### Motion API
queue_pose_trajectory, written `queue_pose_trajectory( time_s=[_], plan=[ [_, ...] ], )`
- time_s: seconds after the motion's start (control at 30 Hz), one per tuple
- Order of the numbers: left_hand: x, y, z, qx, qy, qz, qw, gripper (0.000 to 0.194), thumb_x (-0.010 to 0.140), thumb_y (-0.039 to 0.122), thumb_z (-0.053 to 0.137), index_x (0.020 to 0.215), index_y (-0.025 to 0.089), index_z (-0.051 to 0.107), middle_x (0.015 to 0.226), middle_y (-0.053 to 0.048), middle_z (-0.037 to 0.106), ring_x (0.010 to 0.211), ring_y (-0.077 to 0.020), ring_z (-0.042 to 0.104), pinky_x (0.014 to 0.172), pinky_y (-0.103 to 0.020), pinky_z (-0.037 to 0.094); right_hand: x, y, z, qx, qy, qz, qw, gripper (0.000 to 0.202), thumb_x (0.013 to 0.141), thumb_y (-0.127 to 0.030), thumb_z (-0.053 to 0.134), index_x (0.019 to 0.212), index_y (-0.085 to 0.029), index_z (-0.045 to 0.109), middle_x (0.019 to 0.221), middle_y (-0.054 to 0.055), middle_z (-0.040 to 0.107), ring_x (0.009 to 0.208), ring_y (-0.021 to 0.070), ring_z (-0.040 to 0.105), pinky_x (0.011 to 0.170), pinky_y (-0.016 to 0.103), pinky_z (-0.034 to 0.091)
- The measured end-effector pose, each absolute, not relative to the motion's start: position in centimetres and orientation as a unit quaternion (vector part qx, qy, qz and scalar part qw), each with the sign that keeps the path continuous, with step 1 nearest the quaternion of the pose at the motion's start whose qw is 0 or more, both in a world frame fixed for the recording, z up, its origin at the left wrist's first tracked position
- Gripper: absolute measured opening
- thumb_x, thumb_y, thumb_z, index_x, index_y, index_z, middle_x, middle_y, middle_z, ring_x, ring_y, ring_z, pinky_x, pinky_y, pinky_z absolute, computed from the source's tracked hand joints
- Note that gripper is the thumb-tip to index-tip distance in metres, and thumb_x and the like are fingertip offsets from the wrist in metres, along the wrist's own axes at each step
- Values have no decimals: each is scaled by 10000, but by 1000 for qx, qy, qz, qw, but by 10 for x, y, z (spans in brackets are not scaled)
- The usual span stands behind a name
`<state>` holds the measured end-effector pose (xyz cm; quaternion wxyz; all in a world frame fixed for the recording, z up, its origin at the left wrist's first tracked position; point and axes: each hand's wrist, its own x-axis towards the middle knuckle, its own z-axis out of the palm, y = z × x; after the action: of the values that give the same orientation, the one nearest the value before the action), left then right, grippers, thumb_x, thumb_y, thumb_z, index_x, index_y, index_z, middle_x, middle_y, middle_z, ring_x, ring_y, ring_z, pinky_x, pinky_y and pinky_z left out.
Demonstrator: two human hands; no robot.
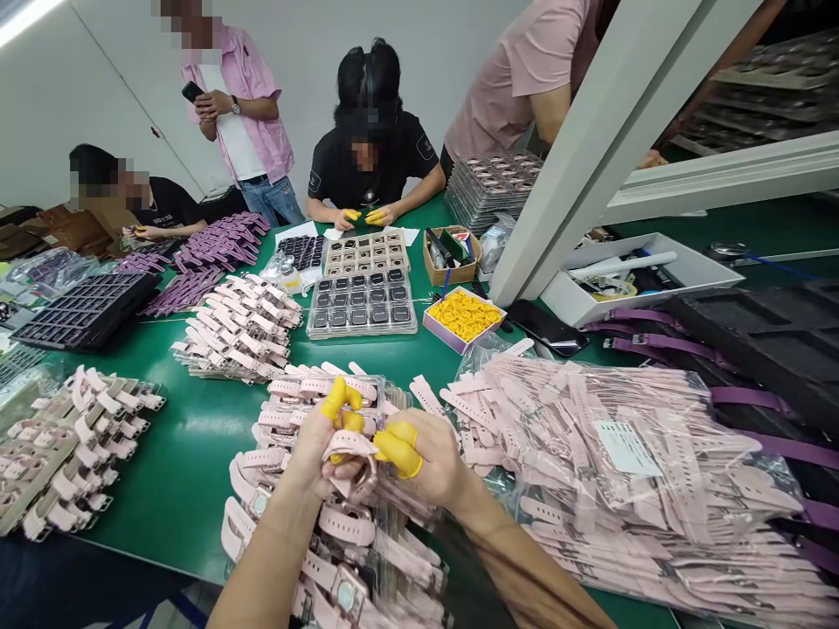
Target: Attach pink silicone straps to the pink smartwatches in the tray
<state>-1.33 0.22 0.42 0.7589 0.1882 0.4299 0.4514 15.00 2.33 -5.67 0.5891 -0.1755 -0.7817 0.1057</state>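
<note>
Between my two hands is a pale pink watch strap (350, 444), bent into a loop. My left hand (319, 445) grips it from the left, with yellow finger cots on its fingertips. My right hand (426, 454), also in yellow finger cots, pinches the strap's right side. Part of the strap is hidden behind my fingers. Below my hands lie stacked clear trays of pink-strapped watches (347, 527). To the right, close by my right hand, are loose pink straps (481, 411).
Bagged pink straps (629, 445) fill the right side. A box of yellow finger cots (464, 316) stands ahead, beside a tray of watch faces (362, 304). More pink-strap stacks (239, 328) are at left. A co-worker (373, 148) sits opposite; a grey post (603, 140) rises at right.
</note>
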Motion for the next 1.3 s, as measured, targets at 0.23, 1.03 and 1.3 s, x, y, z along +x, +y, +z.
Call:
queue_pose_trajectory(
  time_s=[0.23,1.03,1.3],
  plan=[
    [-26,8,16,197,466,508,697,477,816,595,789,848,190,538,440,127,440,242,-3,213,258,-103,222,145,23,-50,-171,-792,71,582,216,991,-101,489,1085,-193,660,775,59,698,754,210,670,626,316,556],
    [-130,-87,4,613,562,230,506,289,1025,388,537,1056,213,765,1048,-109,763,989,-245,705,916,-342,547,174,27,-50,-244,-808,340,415,172,1007,-223,622,1160,-241,699,1058,83,778,960,246,751,902,389,614],
    [-117,-92,21,681,584,137,420,284,1025,318,504,1169,259,742,1173,-87,762,1107,-256,686,989,-349,513,178,29,-50,-251,-819,330,396,171,1023,-245,606,1169,-228,693,1062,85,787,961,252,760,901,419,621]
  ],
)
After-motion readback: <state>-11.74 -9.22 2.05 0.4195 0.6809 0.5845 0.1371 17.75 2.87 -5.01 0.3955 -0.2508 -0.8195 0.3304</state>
